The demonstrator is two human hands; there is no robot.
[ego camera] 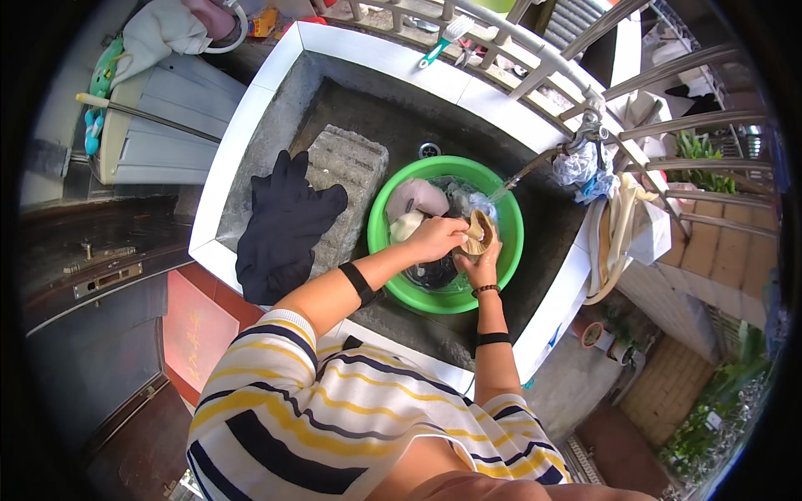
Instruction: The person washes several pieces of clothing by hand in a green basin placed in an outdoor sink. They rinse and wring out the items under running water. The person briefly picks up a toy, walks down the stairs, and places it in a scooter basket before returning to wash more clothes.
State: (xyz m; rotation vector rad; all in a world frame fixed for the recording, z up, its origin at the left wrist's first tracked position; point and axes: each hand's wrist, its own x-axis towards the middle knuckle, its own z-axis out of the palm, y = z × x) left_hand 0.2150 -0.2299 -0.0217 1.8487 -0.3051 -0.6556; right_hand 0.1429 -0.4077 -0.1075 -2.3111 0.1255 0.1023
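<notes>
Over a green plastic basin in front of me, both hands hold a tan cloth item that gapes like a pouch; its exact kind is unclear. My left hand pinches its left edge. Around its right and lower side curls my wet right hand. Water fills the basin, where a pinkish-grey padded piece, a cream piece and dark cloth lie soaking. From the metal tap, water runs into the basin near bluish-white cloth.
The concrete sink has a white tiled rim. Inside are a ridged concrete slab, a dark garment draped beside it, and a drain. A green-handled brush rests by metal railings. Cloths hang under the tap.
</notes>
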